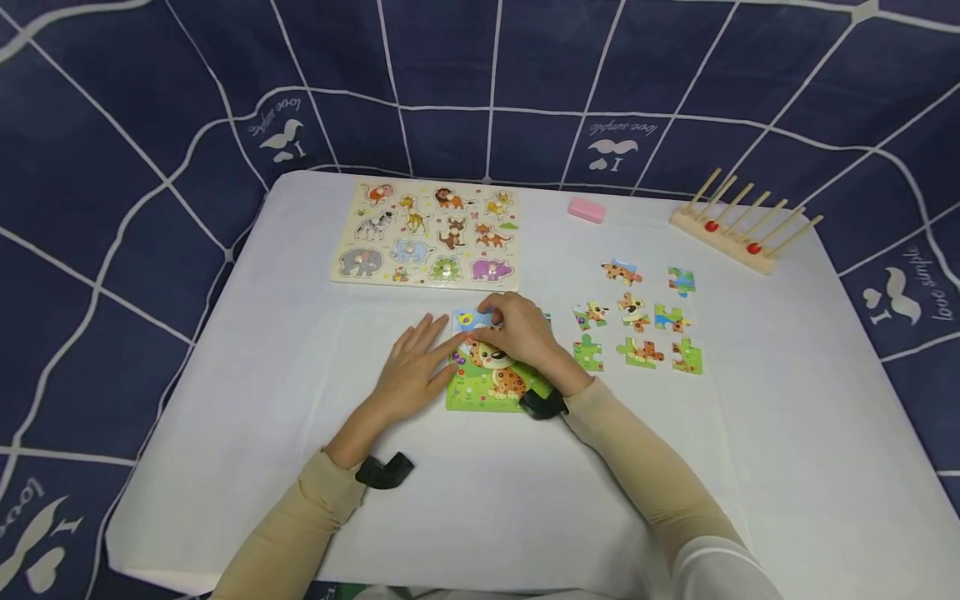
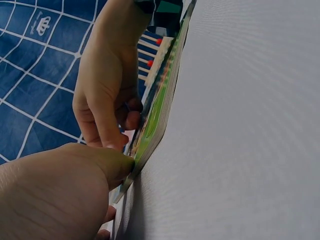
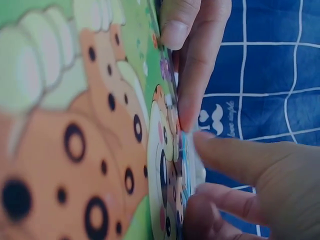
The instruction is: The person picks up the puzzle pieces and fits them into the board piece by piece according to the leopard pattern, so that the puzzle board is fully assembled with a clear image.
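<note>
A square jigsaw board (image 1: 480, 398) with a spotted puppy picture lies flat on the table. At its top left corner is a puzzle piece (image 1: 467, 319) with a yellow bird on blue. My right hand (image 1: 521, 333) reaches over the board from the right, its bent fingers and thumb at that piece's right side. My left hand (image 1: 411, 371) lies at the board's left edge with spread fingers, the straight index fingertip on the piece's lower edge. Both hands' fingertips nearly meet, as the right wrist view shows. The right hand hides the board's upper right.
Several loose puzzle pieces (image 1: 640, 353) lie right of the board. Behind it is a wooden animal peg board (image 1: 427, 233). A pink block (image 1: 587, 210) and a wooden peg rack (image 1: 723, 239) with red beads stand towards the back right of the white-covered table (image 1: 450, 517).
</note>
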`<state>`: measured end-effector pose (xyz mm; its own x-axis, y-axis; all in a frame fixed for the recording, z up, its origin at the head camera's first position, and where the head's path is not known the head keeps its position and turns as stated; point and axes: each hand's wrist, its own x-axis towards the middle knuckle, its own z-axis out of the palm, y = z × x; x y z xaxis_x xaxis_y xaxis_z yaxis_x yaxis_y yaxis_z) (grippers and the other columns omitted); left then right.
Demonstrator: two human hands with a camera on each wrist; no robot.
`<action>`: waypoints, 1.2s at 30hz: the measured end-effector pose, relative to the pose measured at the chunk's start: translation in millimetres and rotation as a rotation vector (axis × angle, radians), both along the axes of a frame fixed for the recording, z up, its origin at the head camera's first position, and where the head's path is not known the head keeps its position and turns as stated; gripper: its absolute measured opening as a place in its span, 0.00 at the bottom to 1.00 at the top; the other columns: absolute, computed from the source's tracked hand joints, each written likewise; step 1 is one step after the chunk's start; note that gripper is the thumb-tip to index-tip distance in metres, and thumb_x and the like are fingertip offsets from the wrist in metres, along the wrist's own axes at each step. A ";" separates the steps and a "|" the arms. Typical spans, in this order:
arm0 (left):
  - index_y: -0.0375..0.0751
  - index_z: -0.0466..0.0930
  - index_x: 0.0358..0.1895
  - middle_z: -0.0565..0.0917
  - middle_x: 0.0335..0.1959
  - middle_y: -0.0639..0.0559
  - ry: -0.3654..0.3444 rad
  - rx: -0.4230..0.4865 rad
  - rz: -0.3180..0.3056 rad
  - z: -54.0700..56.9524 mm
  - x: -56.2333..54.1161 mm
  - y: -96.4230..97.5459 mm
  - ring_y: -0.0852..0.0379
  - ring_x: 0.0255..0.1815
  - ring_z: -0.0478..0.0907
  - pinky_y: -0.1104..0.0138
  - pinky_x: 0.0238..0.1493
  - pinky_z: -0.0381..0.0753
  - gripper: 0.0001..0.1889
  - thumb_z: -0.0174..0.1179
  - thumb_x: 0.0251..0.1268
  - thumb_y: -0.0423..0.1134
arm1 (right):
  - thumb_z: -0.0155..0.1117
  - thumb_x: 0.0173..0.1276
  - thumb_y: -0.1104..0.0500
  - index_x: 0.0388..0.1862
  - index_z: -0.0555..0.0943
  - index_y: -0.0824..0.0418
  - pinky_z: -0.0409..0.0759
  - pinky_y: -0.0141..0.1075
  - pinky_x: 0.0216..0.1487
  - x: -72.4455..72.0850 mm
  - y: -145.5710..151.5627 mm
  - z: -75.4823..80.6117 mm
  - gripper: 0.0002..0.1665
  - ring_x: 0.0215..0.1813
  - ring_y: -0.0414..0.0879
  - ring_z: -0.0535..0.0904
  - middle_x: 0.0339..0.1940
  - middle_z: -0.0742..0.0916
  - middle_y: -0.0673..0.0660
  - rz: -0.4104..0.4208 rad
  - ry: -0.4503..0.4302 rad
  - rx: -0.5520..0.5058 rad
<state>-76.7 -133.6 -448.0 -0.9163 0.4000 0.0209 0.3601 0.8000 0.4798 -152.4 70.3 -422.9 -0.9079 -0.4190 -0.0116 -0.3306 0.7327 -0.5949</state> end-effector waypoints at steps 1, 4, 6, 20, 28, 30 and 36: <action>0.52 0.64 0.73 0.55 0.78 0.40 -0.003 -0.001 0.000 0.0 0.2 -0.2 0.40 0.81 0.43 0.45 0.78 0.42 0.26 0.50 0.75 0.46 | 0.73 0.60 0.47 0.50 0.83 0.59 0.70 0.33 0.30 -0.2 0.4 1.0 0.24 0.30 0.44 0.73 0.30 0.81 0.52 0.002 -0.005 -0.009; 0.51 0.65 0.73 0.55 0.78 0.40 -0.003 0.000 -0.001 0.0 0.8 -0.5 0.40 0.81 0.43 0.44 0.78 0.42 0.26 0.49 0.75 0.46 | 0.73 0.61 0.48 0.51 0.83 0.60 0.70 0.33 0.30 -0.7 2.8 6.9 0.24 0.30 0.44 0.73 0.30 0.81 0.53 0.011 -0.019 -0.051; 0.50 0.66 0.73 0.55 0.78 0.40 0.000 0.006 0.001 0.1 1.2 -0.9 0.40 0.81 0.43 0.44 0.77 0.42 0.25 0.49 0.75 0.46 | 0.72 0.61 0.50 0.51 0.83 0.62 0.72 0.33 0.30 -1.4 5.7 12.0 0.23 0.29 0.44 0.74 0.31 0.82 0.54 0.013 -0.029 -0.091; 0.52 0.66 0.72 0.55 0.78 0.41 -0.011 0.037 0.026 0.4 1.2 -3.8 0.41 0.81 0.43 0.46 0.78 0.40 0.26 0.51 0.73 0.47 | 0.68 0.66 0.55 0.61 0.77 0.65 0.77 0.42 0.41 -32.4 86.3 37.1 0.27 0.42 0.55 0.79 0.47 0.81 0.64 -0.156 -0.094 -0.124; 0.52 0.67 0.72 0.55 0.78 0.41 -0.007 0.047 0.030 -1.6 0.1 -2.4 0.40 0.81 0.43 0.45 0.78 0.39 0.26 0.52 0.73 0.46 | 0.67 0.66 0.56 0.66 0.71 0.66 0.77 0.52 0.51 -56.4 154.2 44.4 0.32 0.55 0.64 0.77 0.57 0.78 0.70 -0.332 -0.110 -0.062; 0.51 0.67 0.72 0.56 0.78 0.41 -0.004 0.054 0.026 -2.1 -0.1 -1.7 0.40 0.81 0.43 0.45 0.78 0.40 0.26 0.52 0.73 0.46 | 0.67 0.66 0.56 0.68 0.69 0.65 0.76 0.56 0.54 -60.7 167.9 44.7 0.34 0.59 0.65 0.74 0.60 0.76 0.71 -0.368 -0.134 -0.053; 0.50 0.68 0.71 0.56 0.78 0.41 -0.008 0.072 0.016 -2.1 0.1 0.0 0.41 0.81 0.43 0.45 0.78 0.40 0.25 0.52 0.73 0.46 | 0.68 0.64 0.57 0.72 0.65 0.64 0.70 0.60 0.62 -69.2 195.3 42.4 0.39 0.64 0.67 0.69 0.65 0.73 0.73 -0.433 -0.198 -0.075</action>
<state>-76.6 -133.6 -450.1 -0.9227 0.3832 0.0412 0.3435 0.7691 0.5389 -221.7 265.6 -380.5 -0.9825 -0.0096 -0.1863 0.1203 0.7305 -0.6722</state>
